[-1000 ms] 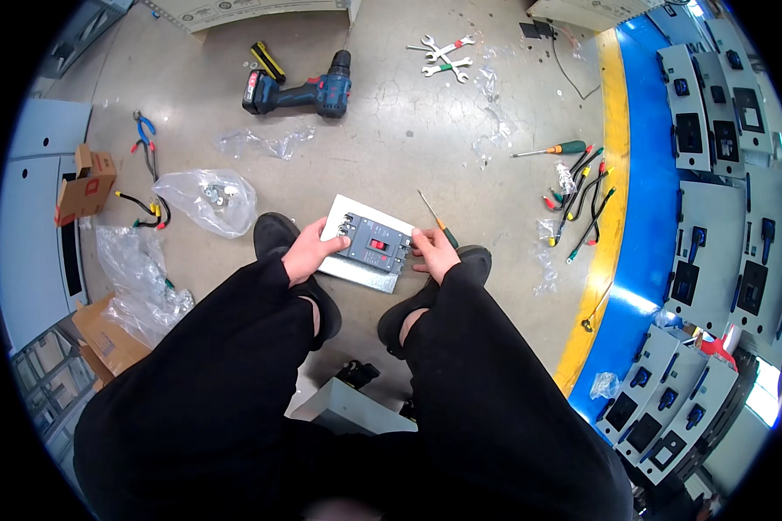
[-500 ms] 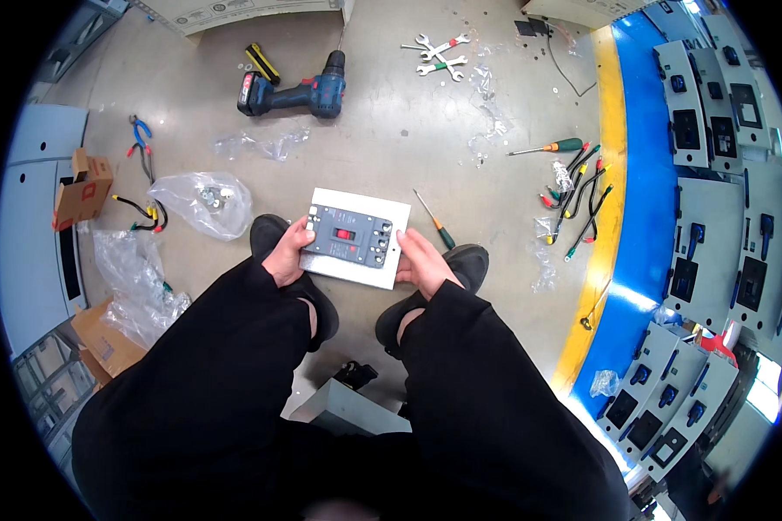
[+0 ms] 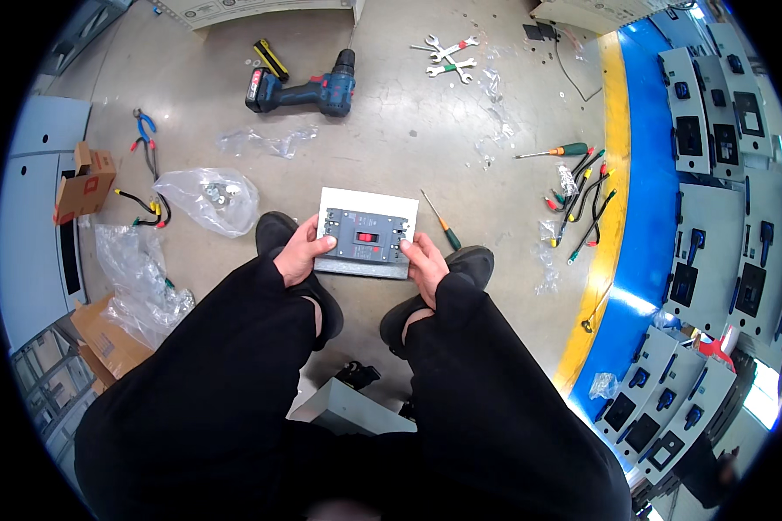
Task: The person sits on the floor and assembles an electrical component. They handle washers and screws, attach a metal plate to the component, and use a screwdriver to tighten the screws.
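A dark grey circuit breaker with a red toggle lies on a pale metal plate between my knees, above the floor. My left hand is closed on the plate's left side, its thumb resting at the breaker's left end. On the opposite side my right hand grips the plate, with the thumb at the breaker's right end. The fingers under the plate are mostly hidden. Just beyond my right hand, a screwdriver with a green and orange handle lies on the floor.
A cordless drill, several wrenches and a plastic bag of hardware lie ahead. Black cables are at right, before the yellow floor line. Grey cabinets line the right; a cardboard box stands left.
The plate has turned slightly and tipped, so its near edge shows. The breaker sits squarer on it, away from the right edge. My right thumb has come onto the breaker's end.
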A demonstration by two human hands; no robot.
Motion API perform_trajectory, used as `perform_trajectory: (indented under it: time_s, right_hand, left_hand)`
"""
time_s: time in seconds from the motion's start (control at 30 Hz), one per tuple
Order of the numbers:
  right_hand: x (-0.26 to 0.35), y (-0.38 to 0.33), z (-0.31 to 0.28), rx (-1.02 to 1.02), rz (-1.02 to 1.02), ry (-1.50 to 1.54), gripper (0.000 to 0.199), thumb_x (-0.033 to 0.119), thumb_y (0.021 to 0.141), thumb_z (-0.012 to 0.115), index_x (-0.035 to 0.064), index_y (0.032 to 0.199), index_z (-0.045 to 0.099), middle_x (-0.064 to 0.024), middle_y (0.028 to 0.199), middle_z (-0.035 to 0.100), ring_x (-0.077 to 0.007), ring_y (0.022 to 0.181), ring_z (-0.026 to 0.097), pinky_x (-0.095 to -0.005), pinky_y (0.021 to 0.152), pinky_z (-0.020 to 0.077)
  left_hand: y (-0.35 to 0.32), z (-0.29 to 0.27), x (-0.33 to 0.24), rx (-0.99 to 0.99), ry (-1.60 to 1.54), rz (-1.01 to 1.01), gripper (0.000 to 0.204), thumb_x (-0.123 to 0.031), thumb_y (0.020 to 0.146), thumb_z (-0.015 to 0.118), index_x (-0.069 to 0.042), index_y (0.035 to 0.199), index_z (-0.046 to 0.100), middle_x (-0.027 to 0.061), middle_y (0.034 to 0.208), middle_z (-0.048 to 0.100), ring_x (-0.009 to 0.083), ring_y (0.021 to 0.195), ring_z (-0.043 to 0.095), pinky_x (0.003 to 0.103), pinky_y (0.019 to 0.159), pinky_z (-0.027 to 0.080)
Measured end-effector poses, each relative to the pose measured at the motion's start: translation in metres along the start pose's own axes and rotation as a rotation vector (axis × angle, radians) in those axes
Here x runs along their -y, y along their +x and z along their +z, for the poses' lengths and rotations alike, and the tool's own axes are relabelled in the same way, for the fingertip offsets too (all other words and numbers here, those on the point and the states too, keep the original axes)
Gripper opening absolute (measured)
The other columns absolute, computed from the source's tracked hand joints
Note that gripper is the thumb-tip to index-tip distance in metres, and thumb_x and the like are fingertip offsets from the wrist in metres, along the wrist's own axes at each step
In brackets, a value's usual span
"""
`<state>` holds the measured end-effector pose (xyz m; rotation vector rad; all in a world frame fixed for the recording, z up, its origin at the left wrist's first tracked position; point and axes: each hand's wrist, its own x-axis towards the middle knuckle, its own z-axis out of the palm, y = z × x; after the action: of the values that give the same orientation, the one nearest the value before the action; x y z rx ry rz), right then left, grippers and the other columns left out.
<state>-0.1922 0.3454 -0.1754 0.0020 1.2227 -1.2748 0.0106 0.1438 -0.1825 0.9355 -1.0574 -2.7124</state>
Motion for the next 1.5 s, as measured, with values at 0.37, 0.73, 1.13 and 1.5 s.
perform_trajectory:
  time_s: [0.37, 0.73, 1.13, 1.5]
  right_hand:
    - [0.0, 0.0, -0.003, -0.041, -0.082, -0.064, 0.069, 0.02, 0.095, 0.078, -0.0085, 0.147, 0.042, -0.0194, 0.136, 0.063, -0.024, 0.127, 0.06, -0.0374, 0.111, 0.0449]
    - [-0.01, -0.002, -0.02, 0.011, -0.247, -0.132, 0.082, 0.012, 0.091, 0.079, -0.0071, 0.155, 0.031, -0.0202, 0.146, 0.054, -0.0262, 0.134, 0.055, -0.038, 0.114, 0.0427]
    - [0.004, -0.023, -0.03, 0.003, -0.318, -0.547, 0.082, 0.014, 0.079, 0.089, -0.002, 0.144, 0.042, -0.018, 0.136, 0.06, -0.0262, 0.131, 0.058, -0.0384, 0.115, 0.0435]
    - [0.005, -0.017, -0.042, 0.078, -0.266, -0.62, 0.088, 0.017, 0.081, 0.088, -0.0044, 0.148, 0.036, -0.0211, 0.138, 0.058, -0.0283, 0.132, 0.056, -0.0413, 0.115, 0.0418]
  left_hand:
    - [0.003, 0.0, 0.006, -0.027, 0.156, 0.025, 0.063, -0.014, 0.092, 0.077, 0.0, 0.145, 0.047, 0.0075, 0.136, 0.061, 0.017, 0.125, 0.058, 0.035, 0.112, 0.044]
    - [-0.007, 0.014, -0.004, -0.02, 0.386, 0.033, 0.071, 0.0, 0.082, 0.078, 0.0, 0.147, 0.048, 0.0071, 0.136, 0.061, 0.0164, 0.124, 0.059, 0.036, 0.113, 0.044]
    - [-0.013, 0.016, -0.011, 0.107, 0.784, 0.105, 0.067, -0.005, 0.075, 0.083, 0.0, 0.137, 0.056, 0.0115, 0.132, 0.063, 0.0193, 0.127, 0.058, 0.037, 0.113, 0.044]
    - [-0.016, 0.024, -0.016, 0.118, 0.771, 0.082, 0.069, -0.006, 0.075, 0.084, 0.001, 0.138, 0.054, 0.0117, 0.132, 0.063, 0.0194, 0.127, 0.058, 0.037, 0.115, 0.042]
